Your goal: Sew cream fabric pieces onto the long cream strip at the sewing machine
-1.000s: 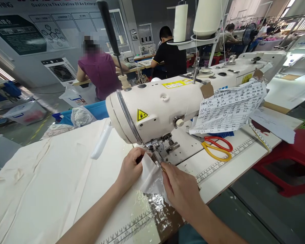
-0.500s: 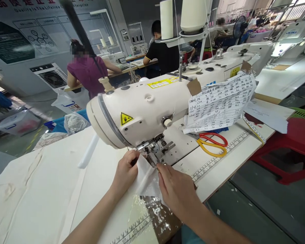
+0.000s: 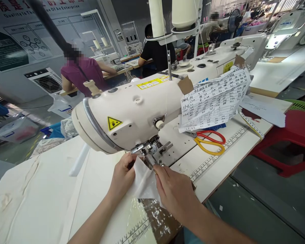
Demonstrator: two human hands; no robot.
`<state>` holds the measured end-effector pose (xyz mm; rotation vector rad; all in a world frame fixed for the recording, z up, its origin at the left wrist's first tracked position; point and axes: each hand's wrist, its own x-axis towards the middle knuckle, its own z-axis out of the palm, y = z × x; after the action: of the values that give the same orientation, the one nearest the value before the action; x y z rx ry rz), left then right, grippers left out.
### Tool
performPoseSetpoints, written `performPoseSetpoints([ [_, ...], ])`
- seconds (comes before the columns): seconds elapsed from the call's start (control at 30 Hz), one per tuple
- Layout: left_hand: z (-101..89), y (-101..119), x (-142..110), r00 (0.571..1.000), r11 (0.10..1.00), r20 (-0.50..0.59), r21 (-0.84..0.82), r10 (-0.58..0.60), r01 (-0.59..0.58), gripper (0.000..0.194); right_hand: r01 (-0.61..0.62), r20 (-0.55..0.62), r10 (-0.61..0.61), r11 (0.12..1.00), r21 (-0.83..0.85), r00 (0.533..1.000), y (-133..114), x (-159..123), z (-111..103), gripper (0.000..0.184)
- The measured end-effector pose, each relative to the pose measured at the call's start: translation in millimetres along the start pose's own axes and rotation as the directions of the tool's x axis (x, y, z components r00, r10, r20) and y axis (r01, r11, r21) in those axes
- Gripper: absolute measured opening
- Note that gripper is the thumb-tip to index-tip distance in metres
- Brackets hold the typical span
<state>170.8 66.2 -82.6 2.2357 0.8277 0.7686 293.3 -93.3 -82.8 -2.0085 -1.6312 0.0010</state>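
A piece of white fabric (image 3: 145, 183) runs up to the needle area of a white sewing machine (image 3: 132, 115). My left hand (image 3: 122, 176) grips the fabric's left edge just below the machine head, thumb and fingers pinched together. On the other side, my right hand (image 3: 174, 188) is closed at the fabric's right edge, its fingertips close to the metal presser and guide parts (image 3: 152, 159). The right fingertips are partly hidden, and a small brownish thing shows at them that I cannot make out. The fabric hangs slightly creased between both hands.
Scissors with red and yellow handles (image 3: 210, 142) lie right of the needle area, near a printed ruler scale (image 3: 218, 149). A handwritten paper (image 3: 213, 101) leans on the machine. Thread cones (image 3: 184, 15) stand above. A red stool (image 3: 287, 145) is at right. Co-workers sit behind.
The view has shifted a little, so the machine appears further left and closer. Both hands keep their hold at the fabric, with hardly any movement relative to the machine.
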Motion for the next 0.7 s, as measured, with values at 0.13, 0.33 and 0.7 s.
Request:
performPoseSetpoints([
  [0.13,0.2,0.0,-1.1,0.999,0.998,-0.004,0.044,0.035,-0.035,0.019,0.0,0.004,0.0,1.0,-0.012,1.0,0.1,1.2,1.1,0.029],
  [0.33,6.3,3.1,-2.6,0.982,0.959,-0.047,0.226,0.185,-0.17,0.013,0.009,0.007,-0.009,1.0,-0.03,1.0,-0.9,0.5,1.7,0.028],
  [0.7,2.4,-1.3,-1.0,0.985,0.971,-0.03,0.175,0.168,-0.16,0.02,0.006,-0.011,-0.006,1.0,-0.027,1.0,-0.7,-0.5,1.0,0.029],
])
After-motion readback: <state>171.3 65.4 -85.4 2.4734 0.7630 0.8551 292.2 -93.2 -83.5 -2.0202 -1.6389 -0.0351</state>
